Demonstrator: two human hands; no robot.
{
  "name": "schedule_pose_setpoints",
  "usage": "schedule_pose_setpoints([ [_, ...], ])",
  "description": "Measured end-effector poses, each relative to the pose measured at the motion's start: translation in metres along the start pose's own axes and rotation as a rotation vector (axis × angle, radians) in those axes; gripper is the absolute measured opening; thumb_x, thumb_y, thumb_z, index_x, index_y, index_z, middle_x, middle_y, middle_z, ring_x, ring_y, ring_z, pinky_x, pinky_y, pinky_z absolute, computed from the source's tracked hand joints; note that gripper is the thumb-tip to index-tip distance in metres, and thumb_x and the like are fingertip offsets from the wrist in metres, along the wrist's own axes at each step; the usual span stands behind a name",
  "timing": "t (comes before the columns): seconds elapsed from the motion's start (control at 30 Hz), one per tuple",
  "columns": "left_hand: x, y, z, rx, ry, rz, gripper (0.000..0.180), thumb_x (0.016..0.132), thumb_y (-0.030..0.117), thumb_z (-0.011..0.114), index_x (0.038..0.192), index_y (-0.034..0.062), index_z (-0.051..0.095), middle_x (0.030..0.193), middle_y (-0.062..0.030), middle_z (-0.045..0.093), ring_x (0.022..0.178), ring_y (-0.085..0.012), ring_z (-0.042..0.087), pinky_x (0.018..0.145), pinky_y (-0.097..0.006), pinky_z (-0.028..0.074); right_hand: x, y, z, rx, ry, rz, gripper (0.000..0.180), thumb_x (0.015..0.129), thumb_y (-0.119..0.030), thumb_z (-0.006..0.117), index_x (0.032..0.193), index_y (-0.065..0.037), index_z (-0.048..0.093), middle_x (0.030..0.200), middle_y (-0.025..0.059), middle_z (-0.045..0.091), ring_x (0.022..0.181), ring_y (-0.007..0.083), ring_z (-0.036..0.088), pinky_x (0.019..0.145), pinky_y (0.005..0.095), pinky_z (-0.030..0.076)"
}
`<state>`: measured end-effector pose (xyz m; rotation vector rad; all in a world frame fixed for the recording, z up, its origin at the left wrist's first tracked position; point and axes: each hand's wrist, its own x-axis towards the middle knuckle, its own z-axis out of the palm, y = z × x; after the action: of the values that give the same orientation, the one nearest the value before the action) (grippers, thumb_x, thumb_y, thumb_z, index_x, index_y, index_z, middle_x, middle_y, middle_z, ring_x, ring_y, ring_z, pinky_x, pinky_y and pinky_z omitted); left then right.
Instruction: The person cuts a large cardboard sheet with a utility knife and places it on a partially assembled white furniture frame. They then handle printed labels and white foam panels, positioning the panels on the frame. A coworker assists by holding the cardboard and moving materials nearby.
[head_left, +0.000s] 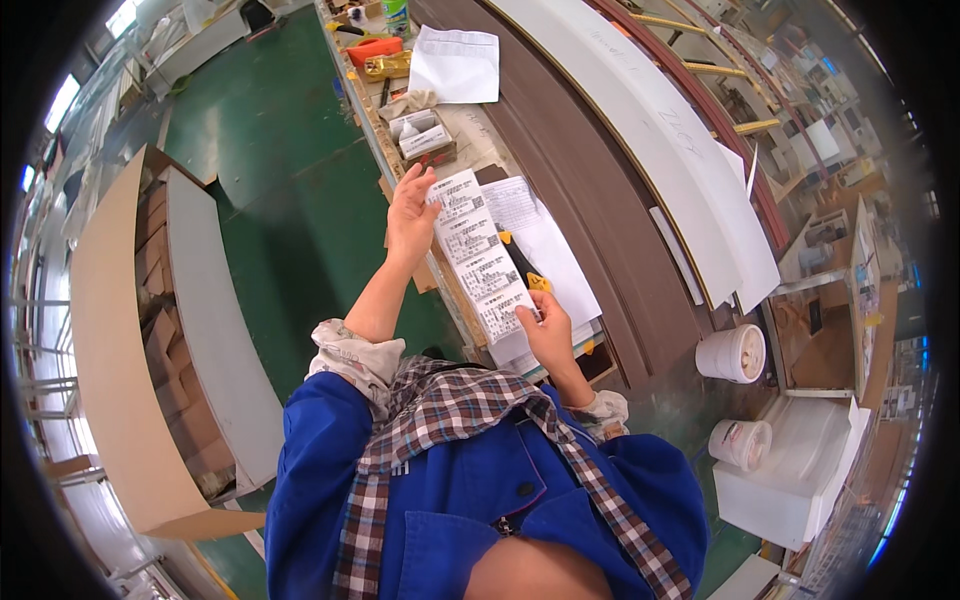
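A long white strip of printed labels (474, 245) stretches between my two hands above the bench. My left hand (408, 218) holds its far left edge, with the thumb on the strip and the fingers pointing up. My right hand (548, 335) pinches the near end between thumb and fingers. Under the strip lie printed paper sheets (560, 265). A yellow-and-black tool (522, 262) is partly hidden by the strip, so its kind cannot be made out.
Beyond my hands the bench holds a small box (420, 135), a white sheet (455, 65) and an orange object (375, 50). Long brown panels (600, 200) and white boards (660, 120) lie to the right. White buckets (730, 353) stand nearer right. A large cardboard box (120, 330) is at left.
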<state>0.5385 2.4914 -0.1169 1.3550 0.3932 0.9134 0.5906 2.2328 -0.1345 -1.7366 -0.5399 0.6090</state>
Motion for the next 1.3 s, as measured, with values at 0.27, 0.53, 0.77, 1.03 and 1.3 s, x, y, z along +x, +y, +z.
schedule_pose_setpoints([
  [0.27,-0.010,-0.028,0.011,0.532,-0.045,0.075,0.040,0.076,-0.014,0.051,0.113,0.0024,0.055,0.146,-0.0125,0.029,0.135,-0.0298,0.031,0.104,-0.034,0.033,0.002,-0.013,-0.053,-0.776,0.387,-0.355,0.050,0.073,-0.014,0.067,0.117,-0.001,0.048,0.120,0.0175,0.050,0.113,0.0355,0.045,0.096,0.0441,0.035],
  [0.53,-0.023,-0.018,0.029,0.960,-0.136,0.256,0.029,0.074,-0.002,0.061,0.102,0.0009,0.059,0.144,-0.0215,0.024,0.134,-0.0408,0.022,0.108,-0.048,0.023,-0.031,0.009,-0.122,-1.245,0.208,0.064,0.100,0.062,-0.018,0.078,0.139,0.005,0.018,0.144,0.0256,0.021,0.134,0.0423,0.020,0.105,0.0600,0.019],
  [0.77,-0.027,-0.017,0.026,1.128,-0.161,0.270,0.034,0.073,0.012,0.067,0.105,0.0039,0.059,0.143,-0.0230,0.024,0.136,-0.0396,0.019,0.108,-0.059,0.010,-0.015,0.026,-0.129,-1.337,0.320,-0.109,0.097,0.057,-0.009,0.076,0.136,0.007,0.023,0.135,0.0254,0.032,0.119,0.0401,0.037,0.100,0.0536,0.029],
  [1.03,0.071,-0.023,0.033,1.235,-0.222,0.344,0.041,0.075,0.021,0.067,0.109,0.0017,0.059,0.139,-0.0222,0.031,0.133,-0.0364,0.025,0.105,-0.057,0.015,-0.016,0.013,-0.129,-1.376,0.222,-0.022,0.104,0.055,-0.013,0.080,0.137,0.008,0.021,0.135,0.0254,0.033,0.121,0.0385,0.036,0.101,0.0488,0.030],
  [1.3,0.214,-0.087,0.042,1.730,-0.283,0.146,0.046,0.075,0.020,0.065,0.115,-0.0021,0.057,0.131,-0.0199,0.042,0.125,-0.0319,0.036,0.103,-0.049,0.027,-0.007,0.013,-0.128,-1.388,0.196,0.037,0.106,0.053,-0.010,0.080,0.137,0.009,0.019,0.136,0.0277,0.030,0.124,0.0424,0.033,0.103,0.0545,0.027],
])
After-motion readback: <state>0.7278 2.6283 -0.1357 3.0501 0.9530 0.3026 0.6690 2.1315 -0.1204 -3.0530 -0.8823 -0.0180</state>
